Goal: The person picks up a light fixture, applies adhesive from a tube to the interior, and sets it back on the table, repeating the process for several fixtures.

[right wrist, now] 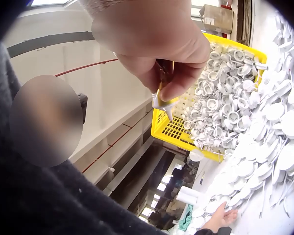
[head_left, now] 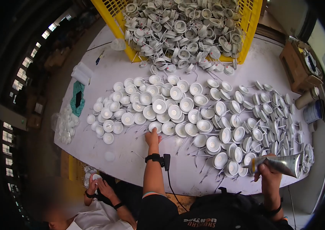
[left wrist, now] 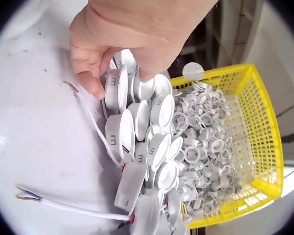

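My left hand point(head_left: 153, 138) is at the near edge of a spread of round white LED downlights point(head_left: 159, 106), thumb and fingers around one downlight point(left wrist: 116, 88). That light stands on edge in the left wrist view, its rim partly covered by the hand. White cables with bare wire ends point(left wrist: 32, 196) trail from its neighbours. On the right, my right hand point(head_left: 268, 175) grips a silver squeeze tube point(head_left: 287, 165) above the near right of the table. The tube's pointed nozzle point(right wrist: 168, 113) shows below the fingers in the right wrist view.
A yellow crate point(head_left: 251, 28) heaped with white fittings stands at the back. A cardboard box point(head_left: 296, 67) and a blue-labelled can point(head_left: 313, 112) line the right edge. Plastic bags point(head_left: 66, 126) lie at left. Another person point(head_left: 101, 207) sits at lower left, hands on a small white part.
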`<state>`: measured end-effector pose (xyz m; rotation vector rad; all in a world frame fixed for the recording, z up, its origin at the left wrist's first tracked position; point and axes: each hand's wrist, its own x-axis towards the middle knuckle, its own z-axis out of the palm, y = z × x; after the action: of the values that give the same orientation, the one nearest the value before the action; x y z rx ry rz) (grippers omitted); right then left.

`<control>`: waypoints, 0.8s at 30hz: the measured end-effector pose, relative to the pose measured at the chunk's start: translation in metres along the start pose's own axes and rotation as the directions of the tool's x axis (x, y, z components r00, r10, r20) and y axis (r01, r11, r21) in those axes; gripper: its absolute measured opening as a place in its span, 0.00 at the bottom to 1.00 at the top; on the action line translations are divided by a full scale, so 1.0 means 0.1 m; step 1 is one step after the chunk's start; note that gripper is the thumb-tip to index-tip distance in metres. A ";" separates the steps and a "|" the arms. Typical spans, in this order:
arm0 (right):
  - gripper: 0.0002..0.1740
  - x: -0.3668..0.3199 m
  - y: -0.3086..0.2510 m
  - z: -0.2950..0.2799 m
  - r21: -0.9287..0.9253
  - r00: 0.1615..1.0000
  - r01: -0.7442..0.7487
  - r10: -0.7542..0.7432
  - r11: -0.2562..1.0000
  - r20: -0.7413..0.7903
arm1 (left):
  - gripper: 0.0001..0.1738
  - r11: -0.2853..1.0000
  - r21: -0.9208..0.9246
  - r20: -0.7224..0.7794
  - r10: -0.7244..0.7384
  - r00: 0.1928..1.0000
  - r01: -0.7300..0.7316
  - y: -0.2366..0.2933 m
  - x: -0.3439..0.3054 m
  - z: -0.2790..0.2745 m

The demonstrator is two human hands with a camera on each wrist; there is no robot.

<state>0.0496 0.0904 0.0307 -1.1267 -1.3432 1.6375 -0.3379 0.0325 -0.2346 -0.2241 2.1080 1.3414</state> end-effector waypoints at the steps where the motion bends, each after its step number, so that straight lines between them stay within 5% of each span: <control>1: 0.14 0.00 0.00 -0.02 -0.001 1.000 -0.003 0.003 1.000 -0.001 | 0.21 1.000 0.000 0.002 0.005 1.000 -0.005 -0.01 0.04 -0.02; 4: 0.13 -0.02 -0.02 -0.03 0.066 0.999 -0.012 0.016 0.998 -0.048 | 0.19 0.998 -0.046 -0.004 -0.032 0.999 0.032 -0.03 -0.05 -0.14; 8: 0.13 -0.07 -0.02 -0.12 0.066 1.000 -0.010 0.011 0.998 -0.005 | 0.20 0.923 -0.380 0.141 -0.007 0.990 0.060 0.04 -0.58 -0.39; 10: 0.14 -0.12 -0.03 -0.19 0.073 0.998 -0.034 0.030 0.997 0.059 | 0.22 0.816 -0.549 0.467 0.120 0.876 0.181 0.07 -0.97 -0.45; 14: 0.14 -0.24 -0.12 -0.32 0.137 0.989 -0.019 -0.001 0.990 0.147 | 0.24 0.806 -0.506 0.645 0.118 0.755 0.307 0.19 -2.12 -0.35; 16: 0.18 -0.31 -0.15 -0.39 0.121 0.991 -0.005 -0.011 0.993 0.135 | 0.29 0.863 -0.465 0.762 0.278 0.585 0.197 0.15 -2.57 -0.25; 17: 0.18 -0.33 -0.19 -0.42 0.128 0.988 0.010 -0.029 0.992 0.152 | 0.29 0.864 -0.451 0.782 0.262 0.565 0.224 0.15 -2.78 -0.20; 19: 0.18 -0.38 -0.25 -0.51 0.078 0.976 0.063 -0.078 0.995 0.204 | 0.31 0.812 -0.457 0.877 0.344 0.334 0.364 0.16 -3.16 -0.08; 22: 0.18 -0.43 -0.29 -0.63 -0.019 0.958 0.148 -0.138 0.989 0.250 | 0.34 0.771 -0.324 0.946 0.257 0.197 0.549 0.15 -3.53 0.06; 24: 0.18 -0.46 -0.31 -0.69 -0.073 0.950 0.191 -0.166 0.979 0.266 | 0.36 0.789 -0.296 0.955 0.231 0.187 0.539 0.15 -3.72 0.13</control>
<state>0.1308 0.0786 0.0644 -0.8365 -1.6577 1.6406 -0.0447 -0.0166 -0.0102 0.1680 0.4456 1.3616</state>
